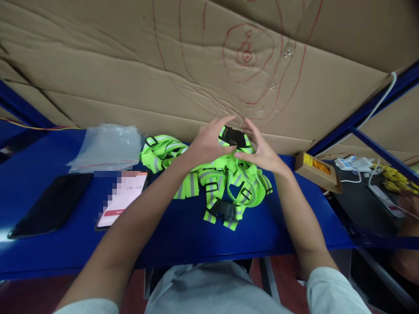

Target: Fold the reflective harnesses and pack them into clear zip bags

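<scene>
the left hand (214,141) and right hand (262,150) frame the far part of the neon straps (216,165) on the blue counter (183,237), fingers spread and curved. a black buckle (234,136) lies between them; whether any fingertip touches it, i can't quite tell. the phone (126,196) lies left of the straps.

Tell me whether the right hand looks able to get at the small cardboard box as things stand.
Probably yes. The right hand is spread beside the green straps, the cardboard box sits off to its right, and nothing visible stands between them; the blue beam looks to be behind the box.
</scene>
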The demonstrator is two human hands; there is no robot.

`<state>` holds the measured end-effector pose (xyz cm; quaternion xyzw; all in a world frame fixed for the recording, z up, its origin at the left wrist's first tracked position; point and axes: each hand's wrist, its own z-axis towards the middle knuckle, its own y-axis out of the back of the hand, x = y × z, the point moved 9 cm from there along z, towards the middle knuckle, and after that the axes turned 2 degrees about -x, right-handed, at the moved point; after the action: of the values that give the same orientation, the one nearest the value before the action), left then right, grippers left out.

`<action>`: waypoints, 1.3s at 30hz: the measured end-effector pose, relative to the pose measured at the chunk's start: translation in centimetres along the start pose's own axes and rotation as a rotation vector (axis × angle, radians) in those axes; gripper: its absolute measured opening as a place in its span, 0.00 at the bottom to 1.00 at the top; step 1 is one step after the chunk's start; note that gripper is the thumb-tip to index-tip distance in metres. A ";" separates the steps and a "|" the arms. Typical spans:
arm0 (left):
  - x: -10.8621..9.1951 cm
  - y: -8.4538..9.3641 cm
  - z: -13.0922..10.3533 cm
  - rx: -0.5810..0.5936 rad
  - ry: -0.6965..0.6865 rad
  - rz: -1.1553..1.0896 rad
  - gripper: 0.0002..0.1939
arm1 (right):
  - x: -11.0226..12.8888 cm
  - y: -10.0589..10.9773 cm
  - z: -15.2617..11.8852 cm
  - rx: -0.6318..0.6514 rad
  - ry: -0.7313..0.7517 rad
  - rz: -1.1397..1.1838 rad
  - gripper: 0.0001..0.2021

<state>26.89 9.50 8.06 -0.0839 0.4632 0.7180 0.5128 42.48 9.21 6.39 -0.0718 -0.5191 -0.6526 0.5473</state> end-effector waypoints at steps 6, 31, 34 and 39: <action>-1.0 1.6 0.0 -0.125 -0.007 -0.392 0.43 | 0.8 -0.8 -0.4 -0.002 -0.204 0.422 0.42; -1.7 -4.3 -2.3 0.257 0.290 -0.538 0.28 | 0.7 -0.4 -0.7 -0.366 -0.304 0.538 0.35; -1.2 -4.2 -2.5 0.297 0.320 -0.622 0.30 | 0.7 0.0 -0.8 -0.340 -0.304 0.425 0.45; 0.4 -3.7 -2.1 0.216 0.344 -0.852 0.31 | 3.1 1.9 -0.7 -0.294 -0.127 0.195 0.45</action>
<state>28.93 8.37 4.50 -0.3304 0.5380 0.3670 0.6832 43.12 6.95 9.28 -0.2420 -0.4422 -0.6593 0.5579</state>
